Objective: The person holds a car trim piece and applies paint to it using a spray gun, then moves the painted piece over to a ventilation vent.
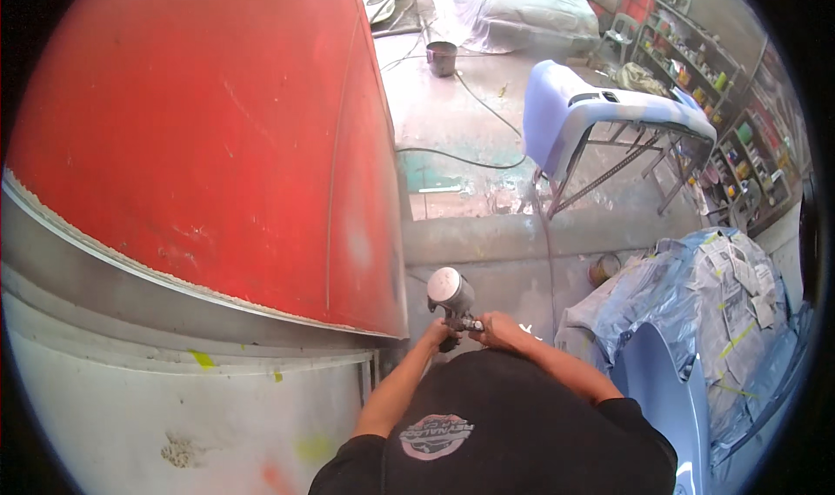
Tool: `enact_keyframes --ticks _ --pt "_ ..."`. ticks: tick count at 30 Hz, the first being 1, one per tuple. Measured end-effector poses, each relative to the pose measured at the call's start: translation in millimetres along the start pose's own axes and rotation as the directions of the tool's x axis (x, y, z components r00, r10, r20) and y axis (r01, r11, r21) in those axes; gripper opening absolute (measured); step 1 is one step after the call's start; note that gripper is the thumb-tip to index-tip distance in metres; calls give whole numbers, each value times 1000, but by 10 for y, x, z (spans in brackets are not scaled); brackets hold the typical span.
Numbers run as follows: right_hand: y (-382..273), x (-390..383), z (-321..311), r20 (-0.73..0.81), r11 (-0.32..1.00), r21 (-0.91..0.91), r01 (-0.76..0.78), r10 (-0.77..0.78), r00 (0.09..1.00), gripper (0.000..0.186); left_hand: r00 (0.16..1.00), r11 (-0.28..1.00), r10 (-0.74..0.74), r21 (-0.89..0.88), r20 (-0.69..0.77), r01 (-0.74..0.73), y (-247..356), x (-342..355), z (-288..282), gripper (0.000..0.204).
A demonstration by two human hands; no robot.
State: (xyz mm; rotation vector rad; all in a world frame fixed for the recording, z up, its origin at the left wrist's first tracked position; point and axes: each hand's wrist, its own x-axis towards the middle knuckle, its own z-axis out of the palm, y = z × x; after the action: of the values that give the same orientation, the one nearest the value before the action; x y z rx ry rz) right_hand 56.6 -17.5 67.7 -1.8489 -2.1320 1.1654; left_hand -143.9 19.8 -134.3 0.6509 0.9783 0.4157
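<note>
In front of my chest I hold a paint spray gun with a round grey cup on top. My left hand is closed around it just below the cup, its fingers partly hidden. From the other side, my right hand grips the gun's body by its small metal fittings. Both hands are close together, and the gun is tilted slightly away from me. To the left, a large red panel stands near my left arm, above a pale wall.
A pale blue car bumper rests on a metal stand ahead. A dark hose crosses the floor near a dark bucket. At right lie a newspaper-and-plastic-covered shape, a blue body panel and a can. Shelves stand beyond.
</note>
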Motion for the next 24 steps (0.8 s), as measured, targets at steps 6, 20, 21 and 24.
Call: enact_keyframes --ticks 6,20,21,24 --pt "34 -16 -36 21 999 -31 -26 27 999 32 975 987 -100 103 -200 122 211 -54 72 16" --pt "140 5 13 16 998 22 -60 60 998 29 959 999 40 36 -279 -31 -111 326 6 40" --pt "279 -22 42 16 994 51 -97 97 995 29 964 1000 -19 -12 -266 17 46 217 230 38" --pt "300 12 208 30 994 99 -54 52 998 29 982 999 -49 14 -182 52 -126 243 -18 27"
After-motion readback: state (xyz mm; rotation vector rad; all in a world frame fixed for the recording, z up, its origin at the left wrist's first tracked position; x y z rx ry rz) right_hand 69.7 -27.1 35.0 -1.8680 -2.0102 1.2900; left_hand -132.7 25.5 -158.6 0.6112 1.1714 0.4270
